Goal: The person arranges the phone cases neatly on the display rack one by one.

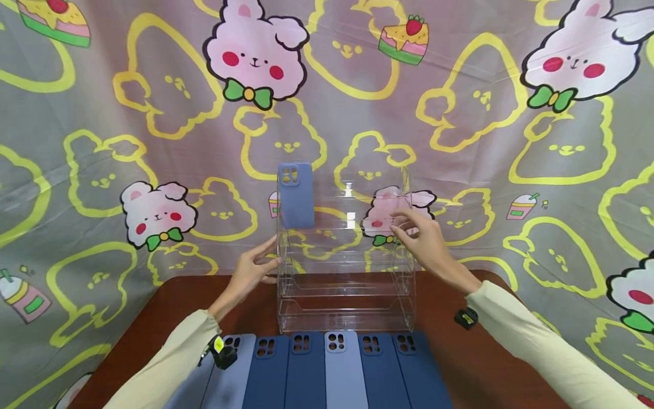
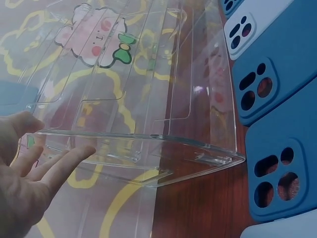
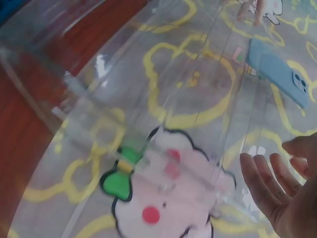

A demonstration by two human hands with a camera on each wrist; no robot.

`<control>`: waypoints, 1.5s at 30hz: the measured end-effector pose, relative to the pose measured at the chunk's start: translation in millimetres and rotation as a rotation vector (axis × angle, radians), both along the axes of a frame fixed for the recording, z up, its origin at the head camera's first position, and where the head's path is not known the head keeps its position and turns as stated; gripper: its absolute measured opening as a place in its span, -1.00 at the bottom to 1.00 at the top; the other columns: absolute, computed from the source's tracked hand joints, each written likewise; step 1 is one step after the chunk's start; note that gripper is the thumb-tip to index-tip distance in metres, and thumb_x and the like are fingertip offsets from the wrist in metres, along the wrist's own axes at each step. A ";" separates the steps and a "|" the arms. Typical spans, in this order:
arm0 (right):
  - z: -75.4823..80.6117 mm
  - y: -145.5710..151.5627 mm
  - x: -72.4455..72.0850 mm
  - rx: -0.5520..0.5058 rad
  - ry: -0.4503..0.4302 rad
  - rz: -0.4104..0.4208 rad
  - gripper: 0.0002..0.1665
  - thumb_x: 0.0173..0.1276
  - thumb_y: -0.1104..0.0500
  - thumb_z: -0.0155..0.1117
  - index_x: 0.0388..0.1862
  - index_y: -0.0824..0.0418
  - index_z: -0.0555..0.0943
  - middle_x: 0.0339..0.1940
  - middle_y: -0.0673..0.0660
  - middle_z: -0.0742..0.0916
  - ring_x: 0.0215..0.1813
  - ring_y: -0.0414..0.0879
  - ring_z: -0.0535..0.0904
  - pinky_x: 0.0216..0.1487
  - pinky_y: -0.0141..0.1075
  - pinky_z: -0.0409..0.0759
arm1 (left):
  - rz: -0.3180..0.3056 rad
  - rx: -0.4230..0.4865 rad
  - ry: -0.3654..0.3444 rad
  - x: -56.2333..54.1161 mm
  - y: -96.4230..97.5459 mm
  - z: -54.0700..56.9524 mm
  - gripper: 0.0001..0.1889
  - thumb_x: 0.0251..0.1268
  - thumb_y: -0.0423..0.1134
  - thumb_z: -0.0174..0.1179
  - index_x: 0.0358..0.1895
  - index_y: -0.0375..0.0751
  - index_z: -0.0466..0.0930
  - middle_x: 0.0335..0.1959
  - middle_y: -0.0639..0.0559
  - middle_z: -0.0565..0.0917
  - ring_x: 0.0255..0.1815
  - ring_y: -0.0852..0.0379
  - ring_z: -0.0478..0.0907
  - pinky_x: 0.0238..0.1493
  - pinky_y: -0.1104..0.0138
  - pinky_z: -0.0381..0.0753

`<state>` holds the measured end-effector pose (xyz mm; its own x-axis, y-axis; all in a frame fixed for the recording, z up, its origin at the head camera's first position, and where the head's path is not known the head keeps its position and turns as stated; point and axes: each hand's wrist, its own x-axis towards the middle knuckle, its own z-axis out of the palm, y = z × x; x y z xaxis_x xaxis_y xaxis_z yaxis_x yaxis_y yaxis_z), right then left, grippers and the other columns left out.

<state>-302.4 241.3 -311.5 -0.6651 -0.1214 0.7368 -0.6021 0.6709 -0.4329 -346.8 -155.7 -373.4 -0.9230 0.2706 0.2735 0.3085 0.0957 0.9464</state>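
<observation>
A clear acrylic tiered rack (image 1: 347, 325) stands on the table, and a light blue phone case (image 1: 298, 200) leans upright at the left end of its top tier. My left hand (image 1: 249, 272) is at the rack's left side, its extended fingers right at the clear side panel in the left wrist view. By the upper right side of the rack is my right hand (image 1: 424, 237), fingers loosely bent and nothing between them. The right wrist view shows that hand's fingertips (image 3: 247, 161) close to the clear panel.
Several phone cases lie side by side in front of the rack, among them a dark blue case (image 1: 306, 378) and a pale blue case (image 1: 346, 375). The brown table (image 1: 485, 363) ends at a cartoon-print curtain (image 1: 327, 119) behind the rack.
</observation>
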 end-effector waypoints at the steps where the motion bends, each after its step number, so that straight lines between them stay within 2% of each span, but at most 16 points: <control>1: -2.7 5.9 6.5 0.014 0.012 -0.015 -0.70 0.42 0.35 0.42 0.11 0.28 0.70 -0.21 0.23 0.82 -0.20 0.11 0.79 -0.23 -0.17 0.84 | -0.005 0.003 -0.003 -0.4 -0.1 0.5 -0.32 0.51 -0.46 0.21 0.63 -0.11 0.27 0.53 -0.40 0.38 0.30 -0.49 0.53 -0.13 0.03 0.86; 5: -18.5 28.6 33.5 0.072 0.016 -0.065 -0.65 0.37 0.38 0.47 0.12 0.28 0.69 -0.21 0.19 0.81 -0.21 0.07 0.78 -0.30 -0.28 0.82 | -0.018 0.006 -0.018 -2.4 -1.6 2.6 -0.31 0.53 -0.44 0.21 0.64 -0.10 0.25 0.54 -0.41 0.34 0.31 -0.48 0.52 -0.12 0.05 0.86; 9: -38.7 44.0 56.9 0.114 -0.064 -0.099 -0.61 0.34 0.35 0.51 0.13 0.30 0.68 -0.19 0.17 0.82 -0.22 0.03 0.78 -0.25 -0.26 0.81 | -0.020 0.006 -0.024 -3.2 -3.3 3.2 -0.30 0.53 -0.44 0.20 0.65 -0.09 0.23 0.54 -0.45 0.33 0.32 -0.47 0.52 -0.11 0.04 0.85; 12: -48.5 50.6 70.7 0.115 -0.225 -0.099 -0.56 0.36 0.21 0.53 0.17 0.27 0.65 -0.12 0.16 0.81 -0.22 -0.01 0.76 -0.29 -0.28 0.78 | -0.017 0.017 -0.021 -2.9 -4.7 2.0 -0.30 0.54 -0.44 0.19 0.66 -0.08 0.22 0.53 -0.47 0.34 0.33 -0.48 0.52 -0.11 0.02 0.85; 17: -59.4 55.9 88.7 0.063 -0.579 -0.063 -0.33 0.34 -0.01 0.56 0.29 0.26 0.54 0.06 0.28 0.73 -0.18 -0.04 0.72 -0.43 -0.25 0.75 | -0.020 0.018 -0.018 -0.9 -8.7 -0.6 -0.30 0.56 -0.43 0.18 0.66 -0.06 0.20 0.55 -0.46 0.31 0.34 -0.52 0.48 -0.10 -0.02 0.83; 20: -70.3 55.7 97.5 0.028 -0.748 -0.005 -0.22 0.31 -0.04 0.58 0.34 0.31 0.48 0.13 0.37 0.67 -0.19 -0.01 0.71 -0.47 -0.16 0.76 | -0.024 0.007 -0.014 0.3 -10.1 0.1 -0.30 0.57 -0.42 0.18 0.67 -0.06 0.18 0.56 -0.46 0.29 0.35 -0.52 0.46 -0.10 -0.02 0.83; 23: -84.2 54.1 104.6 -0.002 -0.860 0.065 -0.17 0.30 0.02 0.59 0.37 0.38 0.42 0.15 0.44 0.62 -0.28 0.04 0.68 -0.52 -0.13 0.73 | -0.023 0.000 -0.011 0.1 -8.8 0.9 -0.31 0.57 -0.42 0.18 0.66 -0.06 0.19 0.55 -0.46 0.30 0.34 -0.50 0.48 -0.12 0.00 0.84; 25: -93.2 52.7 108.7 -0.004 -0.903 0.100 -0.15 0.30 0.08 0.60 0.38 0.43 0.39 0.16 0.47 0.58 -0.36 0.04 0.63 -0.57 -0.16 0.67 | -0.034 -0.003 -0.004 -0.6 -5.9 1.2 -0.31 0.57 -0.42 0.17 0.66 -0.07 0.18 0.55 -0.46 0.31 0.35 -0.49 0.48 -0.13 0.02 0.85; 27: -101.5 50.1 112.3 0.002 -0.938 0.090 -0.12 0.27 0.13 0.61 0.40 0.45 0.38 0.17 0.47 0.56 -0.38 0.01 0.58 -0.58 -0.18 0.64 | -0.045 -0.004 -0.004 -1.6 -2.9 0.1 -0.31 0.57 -0.43 0.17 0.66 -0.07 0.19 0.54 -0.47 0.31 0.34 -0.50 0.49 -0.14 0.03 0.85; 30: -111.1 44.3 115.3 0.021 -0.974 0.024 0.00 0.20 0.12 0.66 0.46 0.46 0.33 0.17 0.42 0.57 -0.48 -0.04 0.48 -0.60 -0.21 0.59 | -0.059 -0.005 -0.004 -2.6 0.2 -1.8 -0.31 0.57 -0.43 0.17 0.66 -0.09 0.18 0.55 -0.48 0.29 0.35 -0.50 0.48 -0.13 0.03 0.85; 34: -122.8 35.6 114.4 0.098 -0.991 -0.095 0.20 0.05 -0.04 0.75 0.51 0.41 0.31 0.19 0.39 0.56 -0.55 -0.04 0.50 -0.61 -0.21 0.62 | -0.041 -0.003 0.009 -3.2 0.0 -3.4 -0.32 0.57 -0.44 0.17 0.66 -0.10 0.20 0.54 -0.49 0.30 0.33 -0.49 0.51 -0.15 0.02 0.85; 37: -132.2 34.2 112.9 0.146 -0.985 -0.133 0.26 -0.07 -0.10 0.80 0.49 0.36 0.35 0.22 0.43 0.48 -0.53 -0.02 0.53 -0.62 -0.22 0.62 | -0.033 -0.006 0.022 -4.0 0.2 -3.4 -0.32 0.56 -0.44 0.18 0.65 -0.13 0.21 0.51 -0.50 0.34 0.32 -0.50 0.51 -0.18 0.04 0.86; 42: -140.3 39.4 109.9 0.065 -1.035 -0.086 0.17 -0.10 0.03 0.83 0.43 0.29 0.37 0.14 0.43 0.41 -0.35 0.10 0.57 -0.58 -0.16 0.69 | -0.046 -0.010 0.012 -4.9 1.0 -5.7 -0.32 0.56 -0.44 0.18 0.65 -0.09 0.21 0.49 -0.50 0.37 0.33 -0.49 0.51 -0.18 0.05 0.86; 45: -139.7 36.3 107.1 0.064 -1.051 -0.110 0.12 -0.10 0.09 0.83 0.37 0.33 0.38 0.14 0.49 0.49 -0.27 0.12 0.63 -0.52 -0.10 0.77 | -0.051 -0.015 0.005 -3.6 -1.8 -5.1 -0.32 0.57 -0.43 0.17 0.66 -0.07 0.20 0.49 -0.50 0.36 0.33 -0.50 0.50 -0.15 0.04 0.85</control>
